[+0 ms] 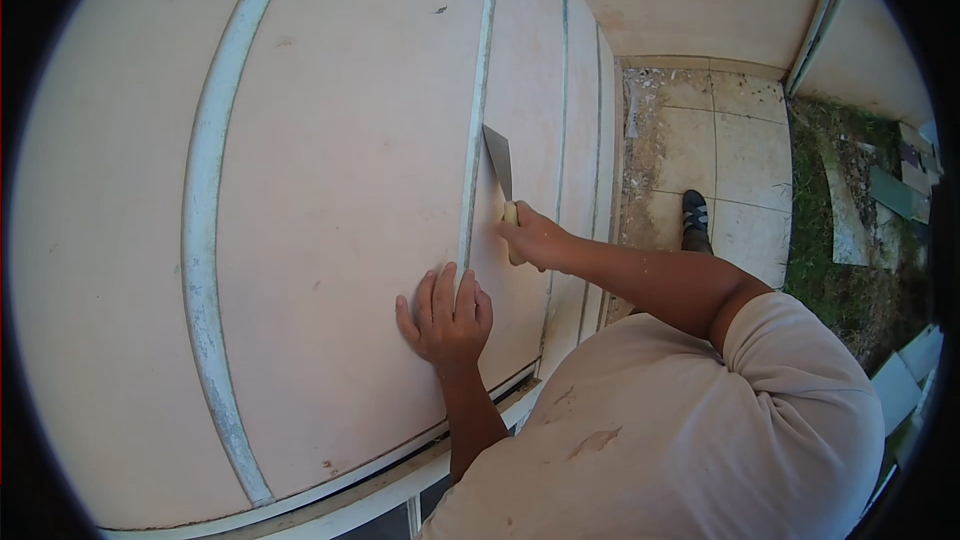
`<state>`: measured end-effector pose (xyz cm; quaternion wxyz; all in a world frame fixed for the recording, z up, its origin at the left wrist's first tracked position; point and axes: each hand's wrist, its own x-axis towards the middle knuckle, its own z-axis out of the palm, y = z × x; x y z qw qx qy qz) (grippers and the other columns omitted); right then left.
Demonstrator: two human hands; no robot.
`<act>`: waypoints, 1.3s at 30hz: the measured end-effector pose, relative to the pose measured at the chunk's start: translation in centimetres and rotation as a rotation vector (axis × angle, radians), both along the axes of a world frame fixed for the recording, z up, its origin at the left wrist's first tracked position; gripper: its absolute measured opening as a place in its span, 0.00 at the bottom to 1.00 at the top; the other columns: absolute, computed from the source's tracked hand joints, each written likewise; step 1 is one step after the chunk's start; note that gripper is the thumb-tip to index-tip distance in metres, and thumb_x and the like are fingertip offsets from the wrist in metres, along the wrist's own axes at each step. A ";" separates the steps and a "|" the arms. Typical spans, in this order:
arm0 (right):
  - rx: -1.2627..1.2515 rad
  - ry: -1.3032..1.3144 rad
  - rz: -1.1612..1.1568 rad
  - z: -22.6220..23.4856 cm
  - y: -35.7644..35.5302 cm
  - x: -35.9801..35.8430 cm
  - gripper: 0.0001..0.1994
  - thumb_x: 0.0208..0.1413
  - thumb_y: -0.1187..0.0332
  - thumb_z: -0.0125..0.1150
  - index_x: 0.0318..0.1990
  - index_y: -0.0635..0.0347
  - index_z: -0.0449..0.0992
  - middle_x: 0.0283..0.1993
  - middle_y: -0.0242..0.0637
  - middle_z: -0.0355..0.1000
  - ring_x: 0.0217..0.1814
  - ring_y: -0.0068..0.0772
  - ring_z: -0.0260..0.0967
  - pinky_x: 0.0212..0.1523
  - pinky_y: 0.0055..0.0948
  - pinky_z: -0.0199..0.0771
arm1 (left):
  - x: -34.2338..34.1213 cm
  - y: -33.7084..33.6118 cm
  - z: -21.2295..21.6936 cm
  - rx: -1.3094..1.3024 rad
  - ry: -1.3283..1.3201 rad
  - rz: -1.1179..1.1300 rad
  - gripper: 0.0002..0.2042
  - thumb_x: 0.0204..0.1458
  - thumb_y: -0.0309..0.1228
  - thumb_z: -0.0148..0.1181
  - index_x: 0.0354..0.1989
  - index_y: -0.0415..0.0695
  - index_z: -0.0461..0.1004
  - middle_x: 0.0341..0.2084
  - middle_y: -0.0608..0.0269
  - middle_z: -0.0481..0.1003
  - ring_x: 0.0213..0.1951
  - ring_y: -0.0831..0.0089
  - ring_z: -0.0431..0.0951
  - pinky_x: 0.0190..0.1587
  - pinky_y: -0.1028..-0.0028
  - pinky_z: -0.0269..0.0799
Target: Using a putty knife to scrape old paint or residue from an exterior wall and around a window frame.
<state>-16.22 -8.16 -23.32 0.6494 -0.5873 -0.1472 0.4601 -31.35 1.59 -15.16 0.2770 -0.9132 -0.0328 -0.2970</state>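
Note:
My right hand point(535, 237) is closed around the pale handle of a putty knife point(499, 162). The knife's wide metal blade touches, or nearly touches, a narrow whitish strip point(481, 70) running along a pale pinkish wall point(340, 180). My left hand point(449, 318) lies flat against the same wall with its fingers spread, its fingertips by the lower part of that strip. It holds nothing. Whether the blade's corner is under the strip's edge or only against it, I cannot tell.
A wider whitish strip point(205, 190) with worn patches runs along the wall at left. More thin strips cross the wall at right. Debris lies along the tiled floor point(740, 155), where my shoe point(695, 208) stands. Grass point(830, 310) and loose boards point(893, 190) lie beyond.

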 end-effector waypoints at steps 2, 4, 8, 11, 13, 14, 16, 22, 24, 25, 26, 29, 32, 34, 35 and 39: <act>-0.031 -0.063 0.072 -1.2 -0.2 -3.1 0.21 0.63 0.53 0.48 0.48 0.65 0.62 0.29 0.41 0.71 0.24 0.31 0.69 0.21 0.31 0.68 | 0.2 0.0 0.0 0.010 -0.023 0.007 0.05 0.48 0.34 0.61 0.34 0.60 0.79 0.44 0.75 0.78 0.49 0.71 0.76 0.64 0.56 0.52; 0.075 -0.217 0.029 -3.5 -0.2 -4.6 0.21 0.63 0.53 0.50 0.47 0.65 0.62 0.29 0.42 0.72 0.26 0.33 0.71 0.28 0.33 0.70 | 0.7 -0.3 0.0 0.014 -0.042 0.009 0.05 0.48 0.34 0.62 0.34 0.61 0.78 0.44 0.75 0.78 0.50 0.69 0.76 0.64 0.56 0.52; 0.040 -0.034 -0.003 -2.3 -0.6 1.7 0.19 0.62 0.53 0.51 0.45 0.64 0.64 0.29 0.40 0.72 0.30 0.34 0.72 0.33 0.34 0.71 | 0.8 -0.2 0.1 0.029 -0.013 0.004 0.04 0.49 0.34 0.61 0.33 0.60 0.78 0.46 0.72 0.78 0.50 0.66 0.75 0.63 0.57 0.53; -0.033 -0.045 -0.028 -1.0 -0.8 6.7 0.17 0.64 0.54 0.51 0.44 0.60 0.64 0.33 0.36 0.68 0.32 0.27 0.67 0.35 0.30 0.70 | 1.1 -0.3 0.4 0.002 -0.012 -0.035 0.03 0.51 0.34 0.59 0.33 0.57 0.77 0.45 0.68 0.78 0.51 0.63 0.75 0.62 0.57 0.55; -0.018 -0.079 -0.031 -2.0 -0.2 6.8 0.17 0.64 0.53 0.51 0.45 0.60 0.65 0.34 0.36 0.68 0.34 0.27 0.67 0.37 0.30 0.70 | 0.9 -0.2 1.0 -0.031 -0.023 -0.056 0.03 0.52 0.33 0.58 0.33 0.55 0.77 0.45 0.66 0.78 0.51 0.61 0.74 0.61 0.57 0.57; 0.001 -0.108 0.031 -1.9 -0.4 6.6 0.17 0.64 0.54 0.51 0.45 0.60 0.65 0.35 0.36 0.68 0.36 0.26 0.67 0.39 0.31 0.70 | 0.6 -0.4 1.3 -0.131 -0.069 -0.089 0.02 0.53 0.32 0.57 0.33 0.53 0.75 0.43 0.66 0.77 0.50 0.59 0.74 0.59 0.56 0.58; 0.084 -0.146 0.095 -3.0 -0.3 6.6 0.15 0.64 0.55 0.52 0.44 0.59 0.65 0.37 0.35 0.68 0.40 0.25 0.66 0.42 0.30 0.68 | 1.5 -0.7 2.1 -0.224 -0.133 -0.109 0.02 0.54 0.32 0.56 0.32 0.52 0.74 0.42 0.65 0.77 0.49 0.57 0.74 0.58 0.54 0.60; 0.103 -0.025 -0.004 -2.3 0.0 20.5 0.16 0.64 0.54 0.52 0.44 0.59 0.63 0.33 0.35 0.66 0.33 0.27 0.65 0.35 0.31 0.69 | 10.0 -3.0 4.4 -0.261 -0.377 -0.166 0.03 0.57 0.30 0.51 0.37 0.48 0.70 0.40 0.58 0.75 0.50 0.51 0.71 0.53 0.46 0.66; 0.014 0.027 -0.002 -0.5 -0.2 25.1 0.18 0.63 0.53 0.52 0.45 0.60 0.62 0.32 0.38 0.68 0.30 0.29 0.67 0.31 0.32 0.70 | 13.8 -3.3 6.1 -0.199 -0.359 -0.242 0.03 0.58 0.29 0.49 0.38 0.48 0.68 0.40 0.56 0.75 0.51 0.49 0.70 0.53 0.47 0.65; 0.022 0.024 -0.008 -0.1 -0.3 26.4 0.18 0.63 0.53 0.52 0.45 0.60 0.62 0.32 0.38 0.68 0.30 0.29 0.67 0.31 0.32 0.70 | 15.3 -3.2 6.8 -0.191 -0.360 -0.250 0.03 0.58 0.29 0.49 0.38 0.48 0.68 0.40 0.56 0.75 0.51 0.49 0.70 0.53 0.47 0.65; 0.036 0.001 0.036 0.0 -0.3 27.2 0.17 0.64 0.54 0.51 0.45 0.58 0.62 0.32 0.35 0.66 0.29 0.26 0.65 0.28 0.30 0.68 | 16.6 -2.7 7.5 -0.159 -0.330 -0.251 0.03 0.58 0.29 0.49 0.38 0.48 0.68 0.40 0.56 0.75 0.51 0.48 0.70 0.53 0.47 0.65; 0.072 -0.030 0.095 -4.0 0.6 27.3 0.15 0.64 0.54 0.51 0.44 0.57 0.63 0.33 0.32 0.64 0.32 0.24 0.62 0.33 0.30 0.68 | 21.5 -2.4 8.8 -0.114 -0.305 -0.246 0.05 0.58 0.31 0.48 0.40 0.48 0.69 0.41 0.56 0.75 0.53 0.47 0.70 0.54 0.47 0.65; 0.089 0.125 0.176 -4.2 -0.7 28.9 0.15 0.65 0.55 0.51 0.44 0.57 0.63 0.34 0.32 0.64 0.35 0.26 0.62 0.40 0.31 0.67 | 26.0 -2.5 9.6 -0.049 -0.326 -0.255 0.06 0.60 0.29 0.48 0.41 0.43 0.71 0.43 0.52 0.76 0.53 0.44 0.71 0.55 0.49 0.67; 0.139 0.049 0.053 -5.0 -0.2 31.3 0.13 0.63 0.59 0.53 0.42 0.59 0.62 0.26 0.33 0.64 0.25 0.27 0.64 0.28 0.30 0.66 | 28.7 -1.8 9.8 -0.037 -0.306 -0.233 0.06 0.58 0.29 0.49 0.40 0.46 0.71 0.43 0.54 0.75 0.54 0.45 0.69 0.54 0.47 0.66; 0.150 0.057 0.048 -4.0 -0.2 33.3 0.13 0.63 0.59 0.53 0.42 0.59 0.62 0.26 0.33 0.64 0.25 0.27 0.64 0.28 0.30 0.66 | 29.5 -1.3 10.2 -0.028 -0.296 -0.239 0.06 0.58 0.29 0.49 0.40 0.46 0.71 0.43 0.54 0.75 0.54 0.45 0.69 0.54 0.47 0.66; 0.156 0.220 -0.052 -1.9 0.5 41.7 0.17 0.62 0.54 0.53 0.45 0.58 0.63 0.31 0.33 0.65 0.26 0.25 0.63 0.23 0.27 0.65 | 33.0 0.6 11.0 0.046 -0.315 -0.157 0.06 0.59 0.28 0.50 0.40 0.43 0.72 0.46 0.50 0.75 0.55 0.44 0.69 0.56 0.46 0.66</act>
